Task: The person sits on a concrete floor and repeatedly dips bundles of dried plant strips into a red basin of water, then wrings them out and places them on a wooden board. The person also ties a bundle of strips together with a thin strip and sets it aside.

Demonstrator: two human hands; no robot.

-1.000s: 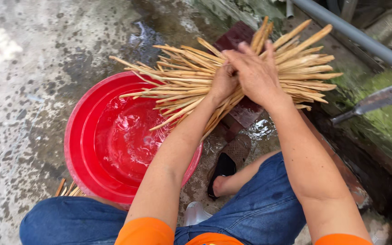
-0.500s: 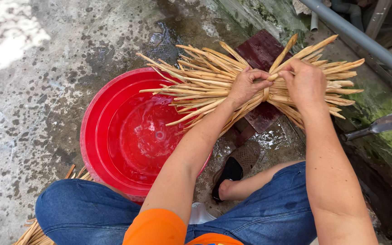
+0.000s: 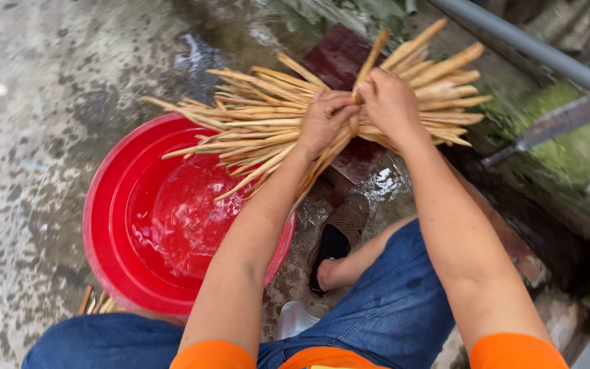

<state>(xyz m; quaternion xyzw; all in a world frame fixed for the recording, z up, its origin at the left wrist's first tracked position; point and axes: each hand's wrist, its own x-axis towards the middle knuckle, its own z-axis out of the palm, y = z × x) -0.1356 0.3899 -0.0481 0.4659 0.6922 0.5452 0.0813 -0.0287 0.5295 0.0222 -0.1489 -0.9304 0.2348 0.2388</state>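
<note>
Left hand [image 3: 322, 119] and right hand [image 3: 392, 102] both clench the bundle of pale sticks [image 3: 274, 126], held fanned above the red basin [image 3: 114, 225] of water; sticks appear wet, bundle not set down.

Bundle of sticks [image 3: 268, 130] middle hidden under both hands' fingers [image 3: 339, 102]; knife handle offscreen.

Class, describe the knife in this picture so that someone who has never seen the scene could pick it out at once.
Start at the grey pipe that slants across the top right corner. Just below it a mossy green ledge runs along the wet ground, and the knife lies on it, right of the bundle of pale sticks that both hands grip. It is the only flat grey metal blade there, with a dark handle pointing toward the sticks.
</note>
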